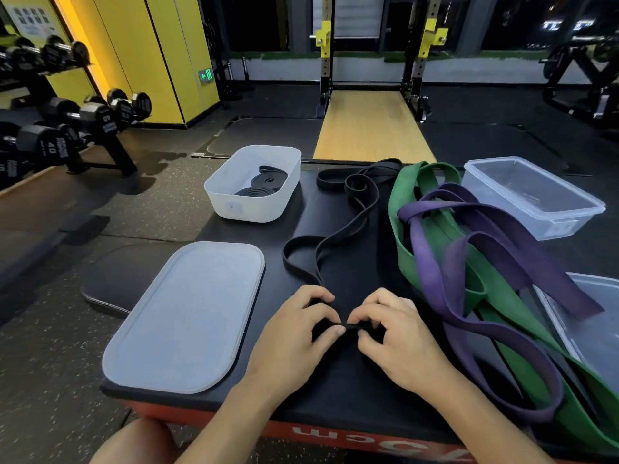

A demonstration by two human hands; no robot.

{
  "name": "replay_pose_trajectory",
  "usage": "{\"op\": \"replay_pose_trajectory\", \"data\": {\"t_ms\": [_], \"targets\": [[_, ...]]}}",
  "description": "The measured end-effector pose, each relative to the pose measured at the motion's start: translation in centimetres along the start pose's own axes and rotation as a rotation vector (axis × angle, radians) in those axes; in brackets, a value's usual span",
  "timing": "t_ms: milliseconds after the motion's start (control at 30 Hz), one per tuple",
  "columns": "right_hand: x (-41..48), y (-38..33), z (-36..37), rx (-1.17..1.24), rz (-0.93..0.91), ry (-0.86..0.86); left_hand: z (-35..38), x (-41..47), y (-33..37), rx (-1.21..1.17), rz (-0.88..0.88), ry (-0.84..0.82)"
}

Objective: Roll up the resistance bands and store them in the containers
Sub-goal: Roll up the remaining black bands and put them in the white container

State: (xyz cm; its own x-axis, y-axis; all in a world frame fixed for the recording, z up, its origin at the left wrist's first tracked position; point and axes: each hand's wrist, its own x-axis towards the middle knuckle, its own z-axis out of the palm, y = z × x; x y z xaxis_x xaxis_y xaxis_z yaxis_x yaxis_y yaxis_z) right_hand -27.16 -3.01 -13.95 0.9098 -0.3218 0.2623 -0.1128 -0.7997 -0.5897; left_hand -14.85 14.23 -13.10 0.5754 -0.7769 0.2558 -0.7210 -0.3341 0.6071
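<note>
Gym floor beyond; black box top [335,396] as bench. My left hand [298,333] and right hand [395,336] pinch the rolled end of the black band [345,230], axis 9-to-3. Free length lies toward 12 o'clock; roll forward, I judge.

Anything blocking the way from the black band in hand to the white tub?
Nothing visible. The white tub stands open, a lid lies off to the left, and only the black band's own loose length lies between.
</note>
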Motion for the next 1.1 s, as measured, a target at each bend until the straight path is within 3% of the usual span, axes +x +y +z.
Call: {"op": "replay_pose_trajectory", "data": {"t_ms": [333,567,867,1100], "targets": [[0.3,-0.23,-0.62,0.083,-0.155,-0.003,-0.42,-0.27,-0.11,-0.047,0.058,-0.055],[0.35,-0.38,-0.32,0.096,-0.013,0.171,-0.35,0.02,-0.32,-0.033,0.075,-0.072],[0.42,-0.55,-0.28,0.059,0.054,0.176,-0.04,0.08,-0.84,-0.028,0.14,-0.093],[0.8,-0.31,-0.53,0.078,-0.008,0.056,-0.07,0.4,-0.88,-0.002,0.177,-0.149]]}}
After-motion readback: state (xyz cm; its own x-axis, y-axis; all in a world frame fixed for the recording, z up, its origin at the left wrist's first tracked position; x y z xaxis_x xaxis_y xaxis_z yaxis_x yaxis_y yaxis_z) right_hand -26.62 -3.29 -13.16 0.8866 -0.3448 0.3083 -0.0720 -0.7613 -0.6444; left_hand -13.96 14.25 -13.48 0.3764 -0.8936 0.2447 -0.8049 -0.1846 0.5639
